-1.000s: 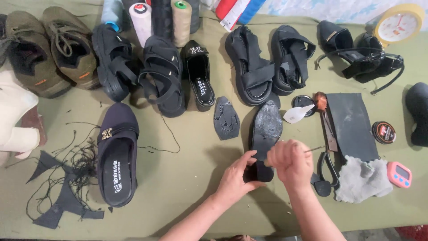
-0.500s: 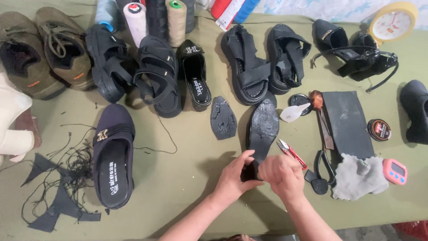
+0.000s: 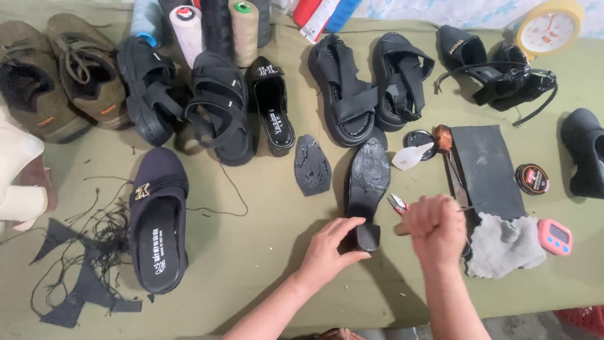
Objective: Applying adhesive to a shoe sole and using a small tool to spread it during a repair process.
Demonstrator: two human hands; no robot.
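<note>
A black shoe [image 3: 366, 192] lies bottom side up near the middle of the frame, on a green table [image 3: 264, 252]. Its sole looks rough and scraped, and its heel points down toward the person. The left hand [image 3: 330, 250] is open and curved, and its fingers press on the heel end to keep the shoe from sliding. The right hand [image 3: 435, 228] is closed in a fist around a thin tool; I cannot tell for sure what the tool is, but a thin metal bit pokes out to the right. It looks like the shoe bottom is being cleaned or fixed, with one hand holding and the other working. The next move needs a firm hold on the heel and careful aim, so the tool goes to the sole and not the fingers. Small red pliers [image 3: 396, 203] lie just beside the right hand, and a loose sole piece [image 3: 312, 165] lies left of the shoe. A grey cloth [image 3: 503, 245] and a pink timer [image 3: 555, 236] sit close on the right, so there is little room there. There is more open table at the lower middle, between the shoe and a dark slipper [image 3: 157, 220].
</note>
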